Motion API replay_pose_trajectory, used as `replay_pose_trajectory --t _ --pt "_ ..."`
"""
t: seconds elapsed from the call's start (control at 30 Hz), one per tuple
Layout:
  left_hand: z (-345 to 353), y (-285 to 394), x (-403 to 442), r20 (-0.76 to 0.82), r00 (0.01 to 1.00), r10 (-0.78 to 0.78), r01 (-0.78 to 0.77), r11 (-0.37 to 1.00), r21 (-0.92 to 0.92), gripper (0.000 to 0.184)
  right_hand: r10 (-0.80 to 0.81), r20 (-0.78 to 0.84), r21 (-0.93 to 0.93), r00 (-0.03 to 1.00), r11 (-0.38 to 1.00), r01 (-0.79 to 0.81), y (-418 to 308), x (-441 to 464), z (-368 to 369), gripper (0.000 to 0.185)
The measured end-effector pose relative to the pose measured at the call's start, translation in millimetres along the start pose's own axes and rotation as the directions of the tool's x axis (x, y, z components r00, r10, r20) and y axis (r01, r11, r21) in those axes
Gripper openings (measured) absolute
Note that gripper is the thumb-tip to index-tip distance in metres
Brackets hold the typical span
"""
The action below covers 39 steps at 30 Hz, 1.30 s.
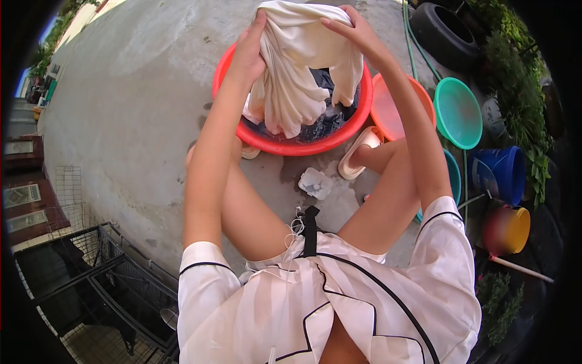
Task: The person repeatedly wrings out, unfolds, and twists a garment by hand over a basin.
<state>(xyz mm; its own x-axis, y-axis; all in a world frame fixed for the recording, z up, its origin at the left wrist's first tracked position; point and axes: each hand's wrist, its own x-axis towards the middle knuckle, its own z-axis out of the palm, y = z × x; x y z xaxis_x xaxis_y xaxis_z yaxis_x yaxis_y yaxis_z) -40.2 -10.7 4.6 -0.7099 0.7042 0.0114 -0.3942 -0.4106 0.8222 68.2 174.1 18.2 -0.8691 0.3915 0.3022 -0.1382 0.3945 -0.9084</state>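
Note:
A wet-looking cream cloth [294, 79] hangs in folds between my two hands, above a red basin [303, 148]. My left hand [250, 51] grips its left upper edge. At the cloth's upper right, my right hand [354, 33] holds the edge, its thumb lying along the fabric. Inside the basin, partly hidden by the cloth, are dark fabric [324, 124] and water.
An orange basin [403, 112], a green basin [458, 113], a blue bucket [498, 173] and a yellow container [518, 230] stand at the right. A tire [445, 36] and hose lie beyond. A small white tray [315, 183] sits between my feet. Black metal racks are lower left.

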Motion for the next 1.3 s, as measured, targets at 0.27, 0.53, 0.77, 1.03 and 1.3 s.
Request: replay_pose_trajectory --t 0.27,0.53,0.77,1.03,1.3 --pt "41 -58 -8 -0.174 0.985 0.019 -0.049 0.985 -0.166 0.042 -0.519 -0.159 -0.470 0.840 0.788 0.398 -28 -13 80 0.042" --pt "32 0 -6 -0.415 0.907 -0.077 -0.021 0.974 -0.226 0.051 -0.393 -0.184 -0.377 0.901 0.875 0.304 -27 -10 102 0.035" --pt "48 -20 -27 -0.307 0.950 0.061 0.014 0.972 0.237 0.025 0.009 -0.251 -0.012 0.968 1.000 -0.013 -10 4 78 0.038" --pt "29 -28 -13 -0.297 0.955 -0.010 0.002 1.000 -0.029 0.018 -0.161 -0.220 -0.025 0.962 0.987 0.159 -23 -31 96 0.032" --pt "12 -22 0 -0.442 0.895 -0.057 0.066 0.998 0.003 0.021 -0.192 -0.170 -0.116 0.966 0.978 0.174 -27 -56 114 0.034"
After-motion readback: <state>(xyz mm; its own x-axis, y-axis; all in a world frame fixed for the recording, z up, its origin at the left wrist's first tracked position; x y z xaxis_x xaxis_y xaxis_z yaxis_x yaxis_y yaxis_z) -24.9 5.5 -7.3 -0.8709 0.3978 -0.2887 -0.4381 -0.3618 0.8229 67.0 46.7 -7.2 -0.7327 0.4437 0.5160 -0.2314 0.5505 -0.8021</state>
